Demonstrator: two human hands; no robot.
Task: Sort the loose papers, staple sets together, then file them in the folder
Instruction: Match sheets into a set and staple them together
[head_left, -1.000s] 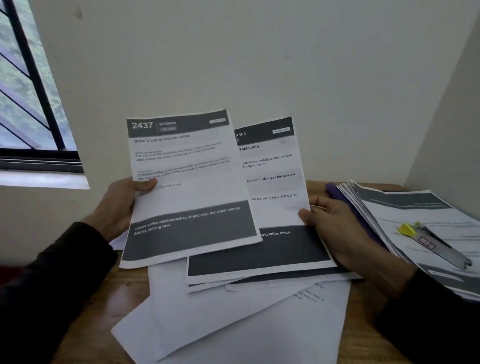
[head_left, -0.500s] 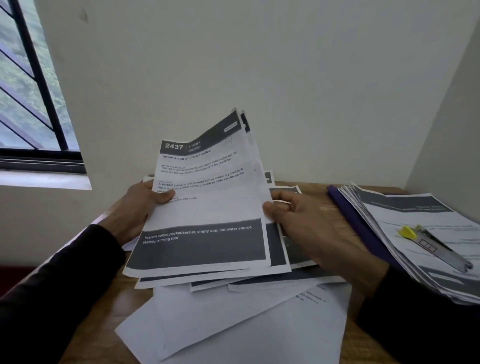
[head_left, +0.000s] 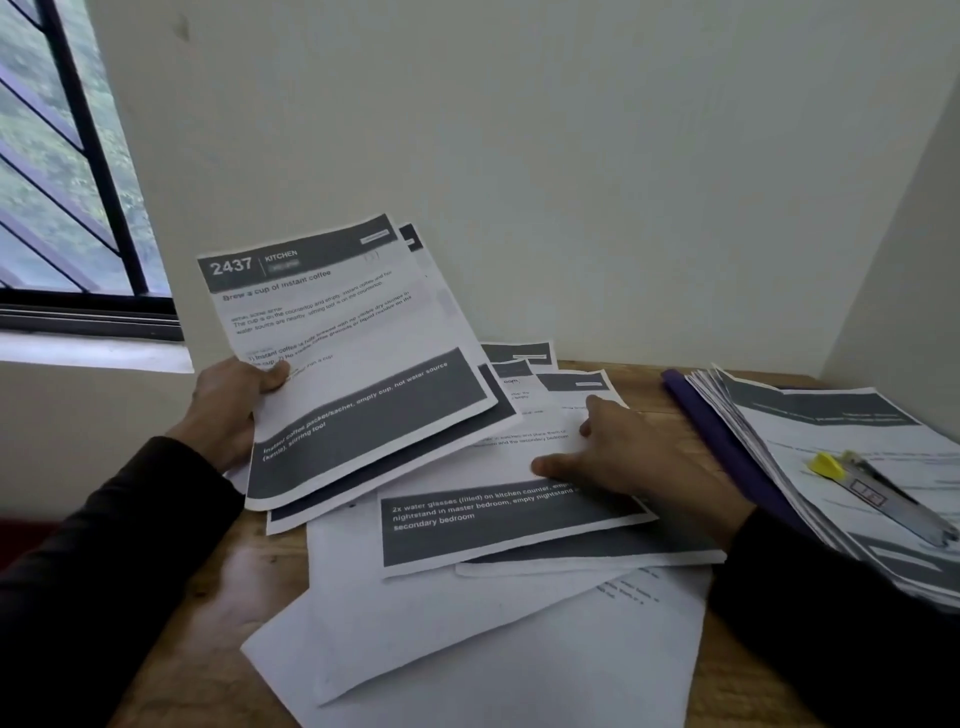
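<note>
At the far left a barred window (head_left: 62, 171) sits in the wall above a pale sill. My left hand (head_left: 228, 410) grips a small set of printed sheets (head_left: 353, 364) by its left edge, thumb curled over the front, holding it tilted up off the table; the top page reads "2437 KITCHEN" and "Brew a cup of instant coffee", and at least one more sheet fans out behind it. Below and to the right of that set, loose papers (head_left: 467, 623) lie spread in overlapping layers on the wooden table (head_left: 218, 597), some face up with dark bands, some showing blank white backs. My right hand (head_left: 628, 457) rests on the uppermost face-up sheet (head_left: 498, 525) of that spread, the one mentioning water glasses, with fingers reaching out flat across it and the thumb lying along the paper; it presses rather than grasps. Further right, a purple folder (head_left: 727, 452) lies along the table with a thick stack of papers (head_left: 831, 441) on top of it, edges ragged. A stapler (head_left: 883, 493) with a yellow end lies on that stack, well apart from both my hands.
</note>
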